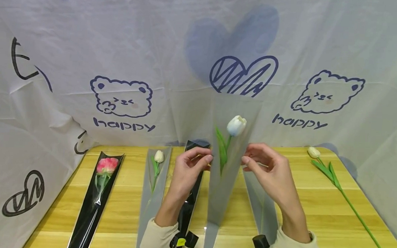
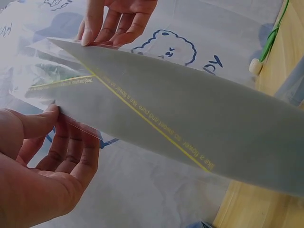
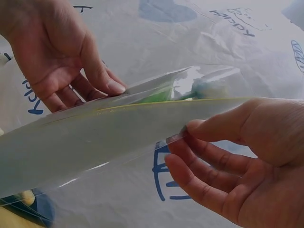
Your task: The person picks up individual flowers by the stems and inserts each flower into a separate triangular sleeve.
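Note:
Between both hands a grey translucent flower sleeve point(image 1: 219, 200) stands upright, its narrow end down near the table. Inside it sits a white tulip point(image 1: 236, 126) with a bluish base and green leaves. My left hand point(image 1: 190, 174) pinches the sleeve's left edge between thumb and fingers. On the opposite edge, my right hand point(image 1: 271, 176) pinches it the same way. The left wrist view shows gold lettering along the sleeve point(image 2: 190, 114). In the right wrist view, clear film covers the green leaves point(image 3: 159, 94).
On the wooden table point(image 1: 123, 206) lie a pink flower point(image 1: 107, 166) in a black sleeve, a white tulip point(image 1: 159, 156) in a grey sleeve, and a black sleeve point(image 1: 189, 202). Another grey sleeve point(image 1: 261, 206) lies by the right forearm. A loose white tulip point(image 1: 333, 179) rests far right.

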The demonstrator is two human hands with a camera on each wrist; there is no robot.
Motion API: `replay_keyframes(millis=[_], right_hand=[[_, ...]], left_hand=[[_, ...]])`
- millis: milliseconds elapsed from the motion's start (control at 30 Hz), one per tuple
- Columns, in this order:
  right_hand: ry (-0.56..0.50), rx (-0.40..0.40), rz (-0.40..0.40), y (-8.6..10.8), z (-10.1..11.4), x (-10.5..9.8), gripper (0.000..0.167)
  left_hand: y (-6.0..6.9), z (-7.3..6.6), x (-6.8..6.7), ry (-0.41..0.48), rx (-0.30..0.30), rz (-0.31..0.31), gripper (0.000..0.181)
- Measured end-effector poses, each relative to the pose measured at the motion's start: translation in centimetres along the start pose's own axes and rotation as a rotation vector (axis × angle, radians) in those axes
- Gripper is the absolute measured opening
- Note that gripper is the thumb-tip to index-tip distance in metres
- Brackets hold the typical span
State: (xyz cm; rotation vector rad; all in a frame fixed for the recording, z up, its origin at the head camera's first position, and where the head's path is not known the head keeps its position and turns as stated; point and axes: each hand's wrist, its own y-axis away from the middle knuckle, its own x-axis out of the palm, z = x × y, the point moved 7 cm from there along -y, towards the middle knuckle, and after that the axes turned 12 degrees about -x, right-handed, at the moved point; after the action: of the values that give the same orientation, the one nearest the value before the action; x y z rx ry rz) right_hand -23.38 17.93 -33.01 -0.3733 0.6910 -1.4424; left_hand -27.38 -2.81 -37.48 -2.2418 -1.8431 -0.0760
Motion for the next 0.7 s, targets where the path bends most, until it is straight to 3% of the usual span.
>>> replay_keyframes(millis=[233, 700], right_hand=[[0.012, 0.019, 0.033, -0.05, 0.04, 0.28, 0.035], [-0.007, 0.012, -0.059, -0.05, -0.31, -0.09, 0.023]], left_hand=[[-0.02, 0.14, -0.09, 0.009, -0.015, -0.004, 0.014], [-0.06, 0.24, -0.1, 0.027, -0.044, 0.009, 0.016]])
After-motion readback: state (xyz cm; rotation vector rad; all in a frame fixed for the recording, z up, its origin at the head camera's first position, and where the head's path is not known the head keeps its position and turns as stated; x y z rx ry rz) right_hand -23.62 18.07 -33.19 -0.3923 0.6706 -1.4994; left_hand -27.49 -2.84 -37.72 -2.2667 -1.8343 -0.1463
